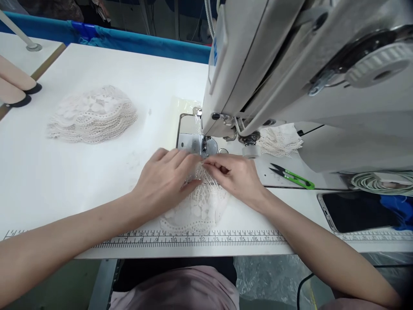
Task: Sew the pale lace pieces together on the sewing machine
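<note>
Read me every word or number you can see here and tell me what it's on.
"9 10 11 12 13 14 15 16 17": ruler scale along the near edge of the table; other numbers too blurred.
Blue label on the sewing machine: too angled to read.

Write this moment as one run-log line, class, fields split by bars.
left hand: flat on lace | right hand: pinching lace edge | lace: at machine | snips: right of hands | lace stack: left of hands
</note>
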The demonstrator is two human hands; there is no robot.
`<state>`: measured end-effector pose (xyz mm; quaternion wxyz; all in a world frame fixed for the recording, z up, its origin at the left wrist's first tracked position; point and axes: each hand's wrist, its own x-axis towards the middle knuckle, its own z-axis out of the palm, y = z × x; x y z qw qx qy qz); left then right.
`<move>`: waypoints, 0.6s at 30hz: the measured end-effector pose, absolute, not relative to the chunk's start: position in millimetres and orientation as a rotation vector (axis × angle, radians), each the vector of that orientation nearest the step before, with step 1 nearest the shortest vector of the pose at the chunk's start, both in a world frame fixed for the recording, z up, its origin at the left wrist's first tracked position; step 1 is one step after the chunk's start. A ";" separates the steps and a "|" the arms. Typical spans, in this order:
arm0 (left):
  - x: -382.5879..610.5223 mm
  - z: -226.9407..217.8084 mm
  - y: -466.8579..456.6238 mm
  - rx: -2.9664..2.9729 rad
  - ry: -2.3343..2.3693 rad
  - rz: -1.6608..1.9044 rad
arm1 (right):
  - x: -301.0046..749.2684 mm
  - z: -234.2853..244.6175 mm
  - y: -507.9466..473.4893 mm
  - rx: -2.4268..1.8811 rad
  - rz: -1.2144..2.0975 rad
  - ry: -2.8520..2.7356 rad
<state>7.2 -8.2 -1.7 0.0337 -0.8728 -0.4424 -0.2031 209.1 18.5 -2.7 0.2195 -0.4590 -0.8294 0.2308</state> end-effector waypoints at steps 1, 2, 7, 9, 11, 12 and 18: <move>7.7 -1.1 -9.0 -2.662 -1.264 -0.630 | 209.1 -3.7 19.3 -1.296 0.634 -2.284; 8.2 -0.3 -10.3 -2.633 -1.161 -0.632 | 209.2 -4.6 19.9 -1.316 0.634 -2.274; 11.5 2.1 -22.1 -2.518 -0.869 -0.562 | 210.4 -7.5 21.9 -1.330 0.614 -2.227; 12.5 2.4 -25.9 -2.533 -0.880 -0.495 | 211.7 -8.9 23.0 -1.324 0.571 -2.222; 13.1 2.4 -27.4 -2.564 -0.910 -0.448 | 213.2 -10.3 23.6 -1.316 0.484 -2.230; 13.1 2.3 -27.4 -2.583 -0.922 -0.439 | 213.7 -10.9 23.6 -1.309 0.417 -2.238; 12.3 2.3 -24.8 -2.652 -0.948 -0.480 | 210.9 -7.4 20.4 -1.069 0.017 -2.508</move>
